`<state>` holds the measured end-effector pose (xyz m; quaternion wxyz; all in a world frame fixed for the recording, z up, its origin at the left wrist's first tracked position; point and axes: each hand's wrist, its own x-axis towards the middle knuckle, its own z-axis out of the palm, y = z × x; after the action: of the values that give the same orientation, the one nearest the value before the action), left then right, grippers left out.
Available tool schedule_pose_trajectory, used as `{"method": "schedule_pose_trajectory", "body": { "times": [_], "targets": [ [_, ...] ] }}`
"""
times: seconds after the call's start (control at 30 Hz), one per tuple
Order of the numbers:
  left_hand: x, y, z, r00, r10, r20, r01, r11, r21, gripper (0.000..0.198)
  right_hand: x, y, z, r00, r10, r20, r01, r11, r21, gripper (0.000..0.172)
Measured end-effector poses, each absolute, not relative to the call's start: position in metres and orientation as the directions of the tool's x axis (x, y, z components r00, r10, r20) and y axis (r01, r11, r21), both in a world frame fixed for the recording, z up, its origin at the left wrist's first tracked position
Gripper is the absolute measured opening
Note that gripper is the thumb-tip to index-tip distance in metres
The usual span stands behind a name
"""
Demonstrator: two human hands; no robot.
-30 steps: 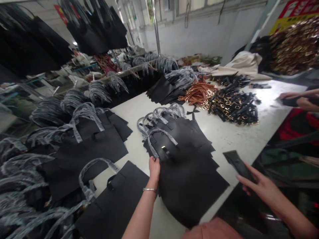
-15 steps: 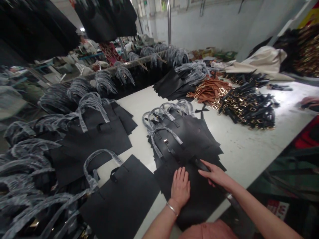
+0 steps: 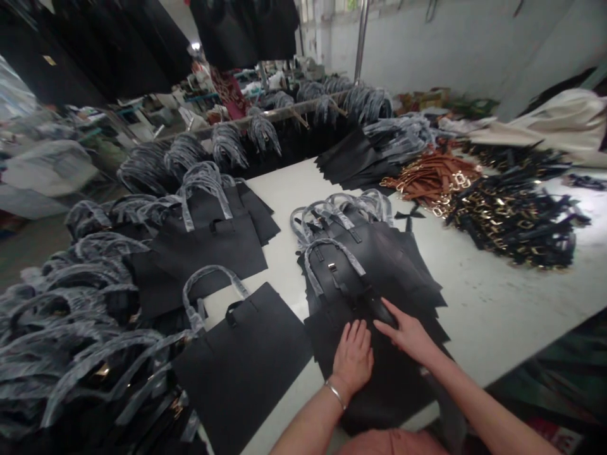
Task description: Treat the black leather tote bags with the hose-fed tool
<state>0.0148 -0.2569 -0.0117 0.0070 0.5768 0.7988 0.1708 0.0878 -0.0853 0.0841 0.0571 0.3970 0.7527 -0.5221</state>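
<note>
My left hand lies flat on a black bag panel, fingers stretched out near its upper edge. Just right of it, my right hand is closed around a long dark object whose front end rests at the panel's top edge; its exact kind is hard to make out. Beyond both hands, a black panel with a plastic-wrapped handle and a small metal clasp lies on an overlapping stack of black bag panels.
Another black panel with a wrapped handle lies to the left, beside heaped wrapped handles. Brown straps and black straps with gold buckles are piled at right on the white table. Black pieces hang overhead.
The view has turned left, so the scene sits further right. Both hands keep nearly the same places on the panel, and the dark object stays in my right hand.
</note>
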Motion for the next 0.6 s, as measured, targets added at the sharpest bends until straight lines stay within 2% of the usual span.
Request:
{"method": "schedule_pose_trajectory", "body": {
  "times": [0.1, 0.2, 0.43, 0.6],
  "targets": [
    [0.017, -0.261, -0.024, -0.258, 0.935, 0.244, 0.947, 0.196, 0.253, 0.039, 0.093, -0.091, 0.089, -0.714, 0.527, -0.462, 0.631, 0.198, -0.75, 0.079],
    [0.019, -0.264, -0.032, -0.199, 0.939, 0.279, 0.953, 0.12, 0.277, 0.035, 0.098, -0.098, 0.09, -0.74, 0.457, -0.493, 0.636, 0.239, -0.734, 0.077],
    [0.017, -0.261, -0.027, -0.192, 0.944, 0.267, 0.907, 0.067, 0.416, 0.033, 0.064, -0.112, 0.073, -0.741, 0.384, -0.551, 0.657, 0.241, -0.715, 0.076],
    [0.015, -0.262, -0.022, -0.175, 0.941, 0.288, 0.909, 0.041, 0.415, 0.032, 0.076, -0.101, 0.076, -0.723, 0.281, -0.631, 0.689, 0.23, -0.687, 0.077]
  ]
}}
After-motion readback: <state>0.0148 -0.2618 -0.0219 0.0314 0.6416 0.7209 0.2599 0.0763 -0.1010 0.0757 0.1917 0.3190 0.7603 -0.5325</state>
